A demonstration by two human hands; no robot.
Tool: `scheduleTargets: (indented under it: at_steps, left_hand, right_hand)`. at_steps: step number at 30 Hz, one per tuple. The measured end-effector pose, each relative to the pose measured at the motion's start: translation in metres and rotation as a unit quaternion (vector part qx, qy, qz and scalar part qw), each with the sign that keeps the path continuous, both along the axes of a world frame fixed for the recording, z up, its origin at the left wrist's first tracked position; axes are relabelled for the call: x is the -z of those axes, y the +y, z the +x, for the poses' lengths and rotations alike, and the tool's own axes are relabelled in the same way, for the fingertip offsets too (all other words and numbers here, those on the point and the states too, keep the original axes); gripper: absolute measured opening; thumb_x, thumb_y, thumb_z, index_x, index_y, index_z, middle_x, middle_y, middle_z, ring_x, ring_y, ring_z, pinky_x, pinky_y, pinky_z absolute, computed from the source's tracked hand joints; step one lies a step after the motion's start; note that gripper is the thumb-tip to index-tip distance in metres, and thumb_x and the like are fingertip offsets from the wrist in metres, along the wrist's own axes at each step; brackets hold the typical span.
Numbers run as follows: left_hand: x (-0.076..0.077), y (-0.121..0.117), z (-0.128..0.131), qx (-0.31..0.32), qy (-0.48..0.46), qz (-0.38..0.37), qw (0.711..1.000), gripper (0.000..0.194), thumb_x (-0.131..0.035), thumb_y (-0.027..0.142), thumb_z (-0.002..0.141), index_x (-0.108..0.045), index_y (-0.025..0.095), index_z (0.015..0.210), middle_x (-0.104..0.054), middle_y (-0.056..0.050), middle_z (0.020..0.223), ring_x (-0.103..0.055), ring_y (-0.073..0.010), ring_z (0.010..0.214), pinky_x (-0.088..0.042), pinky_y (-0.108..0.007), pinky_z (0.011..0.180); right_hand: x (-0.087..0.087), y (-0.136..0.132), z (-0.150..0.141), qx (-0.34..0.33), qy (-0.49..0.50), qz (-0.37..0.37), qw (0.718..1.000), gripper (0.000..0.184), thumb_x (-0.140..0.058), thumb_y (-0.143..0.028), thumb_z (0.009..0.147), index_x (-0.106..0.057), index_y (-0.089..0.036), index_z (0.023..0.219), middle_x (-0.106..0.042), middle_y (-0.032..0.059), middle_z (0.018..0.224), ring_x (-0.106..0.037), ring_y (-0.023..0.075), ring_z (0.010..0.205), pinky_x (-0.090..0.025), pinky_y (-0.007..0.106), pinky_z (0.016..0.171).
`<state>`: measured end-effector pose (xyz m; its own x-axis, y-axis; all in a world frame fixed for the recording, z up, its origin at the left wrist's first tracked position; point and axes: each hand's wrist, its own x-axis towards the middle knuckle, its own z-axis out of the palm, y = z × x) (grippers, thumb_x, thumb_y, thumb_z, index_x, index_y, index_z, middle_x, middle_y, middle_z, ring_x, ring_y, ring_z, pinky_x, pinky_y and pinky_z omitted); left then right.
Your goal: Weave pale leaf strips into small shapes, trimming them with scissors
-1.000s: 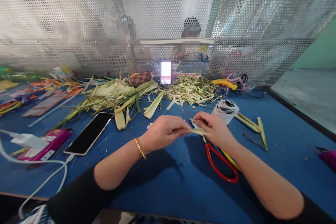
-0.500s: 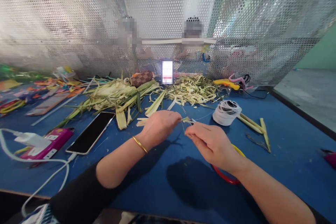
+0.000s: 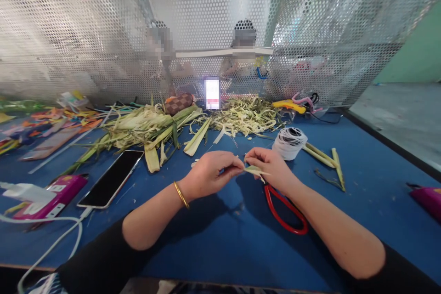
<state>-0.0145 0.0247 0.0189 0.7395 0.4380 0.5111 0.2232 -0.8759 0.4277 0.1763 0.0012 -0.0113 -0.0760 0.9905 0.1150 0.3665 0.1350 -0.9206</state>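
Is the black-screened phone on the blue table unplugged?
No, a white cable is plugged into the near end of the phone.

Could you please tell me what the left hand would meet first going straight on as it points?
Past the pale leaf strip that the left hand pinches, probably the right hand; depth is unclear.

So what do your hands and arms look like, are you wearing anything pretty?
I have two bare hands, with no gloves on my left hand or right hand. A shiny gold bangle goes round my left wrist. My black left sleeve and black right sleeve leave both forearms bare. I can't see any cables or markings on my arms.
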Motion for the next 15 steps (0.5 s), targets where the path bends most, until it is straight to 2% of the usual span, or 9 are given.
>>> scheduleTargets:
  at_steps: [4, 6, 7, 9, 12, 15]
  left_hand:
    - [0.002, 0.004, -0.003, -0.102, -0.035, 0.048, 0.993, 0.016, -0.051, 0.024, 0.09, -0.064, 0.017, 0.085, -0.069, -0.003, 0.075, -0.061, -0.0115, 0.069, -0.045, -0.022, 0.065]
    - [0.003, 0.007, -0.005, -0.14, -0.037, 0.083, 0.986, 0.016, -0.051, 0.025, 0.09, -0.065, 0.017, 0.085, -0.07, -0.002, 0.077, -0.062, -0.0118, 0.07, -0.045, -0.022, 0.066]
    - [0.004, 0.008, -0.006, -0.153, -0.032, 0.1, 0.983, 0.016, -0.051, 0.025, 0.09, -0.065, 0.017, 0.086, -0.07, -0.002, 0.077, -0.062, -0.0119, 0.07, -0.045, -0.022, 0.067]
    - [0.005, 0.011, -0.008, -0.167, -0.017, 0.124, 0.978, 0.018, -0.05, 0.026, 0.091, -0.065, 0.017, 0.087, -0.07, -0.002, 0.077, -0.062, -0.012, 0.07, -0.045, -0.023, 0.066]
    - [0.007, 0.015, -0.008, -0.173, 0.015, 0.149, 0.974, 0.023, -0.045, 0.027, 0.093, -0.066, 0.017, 0.088, -0.069, -0.003, 0.077, -0.063, -0.0127, 0.071, -0.045, -0.023, 0.066]
    - [0.01, 0.016, -0.008, -0.162, 0.047, 0.178, 0.97, 0.028, -0.04, 0.027, 0.095, -0.066, 0.016, 0.089, -0.068, -0.006, 0.077, -0.063, -0.0141, 0.073, -0.047, -0.025, 0.066]
  right_hand:
    - [0.007, -0.01, -0.019, -0.031, 0.017, -0.077, 0.996, 0.01, -0.052, -0.025, 0.076, -0.055, -0.019, 0.069, -0.047, -0.008, 0.042, -0.048, 0.0096, 0.037, -0.038, 0.021, 0.042]
    - [0.005, -0.02, -0.028, -0.042, 0.012, -0.085, 0.995, 0.01, -0.051, -0.024, 0.078, -0.055, -0.019, 0.071, -0.049, -0.0074, 0.045, -0.05, 0.0104, 0.039, -0.041, 0.022, 0.044]
    - [0.003, -0.025, -0.031, -0.045, -0.004, -0.064, 0.997, 0.01, -0.05, -0.024, 0.08, -0.056, -0.02, 0.072, -0.05, -0.0066, 0.047, -0.051, 0.011, 0.042, -0.042, 0.023, 0.046]
    - [-0.002, -0.035, -0.035, -0.046, -0.074, 0.032, 0.996, 0.011, -0.049, -0.023, 0.083, -0.056, -0.02, 0.075, -0.054, -0.0038, 0.053, -0.054, 0.0127, 0.05, -0.042, 0.024, 0.052]
    - [-0.01, -0.044, -0.034, -0.048, -0.175, 0.194, 0.964, 0.013, -0.044, -0.017, 0.087, -0.055, -0.02, 0.08, -0.061, 0.0016, 0.07, -0.055, 0.0145, 0.063, -0.04, 0.026, 0.059]
    - [-0.016, -0.046, -0.031, -0.072, -0.2, 0.251, 0.944, 0.016, -0.041, -0.013, 0.088, -0.054, -0.02, 0.084, -0.06, 0.0021, 0.072, -0.053, 0.0141, 0.062, -0.039, 0.025, 0.057]
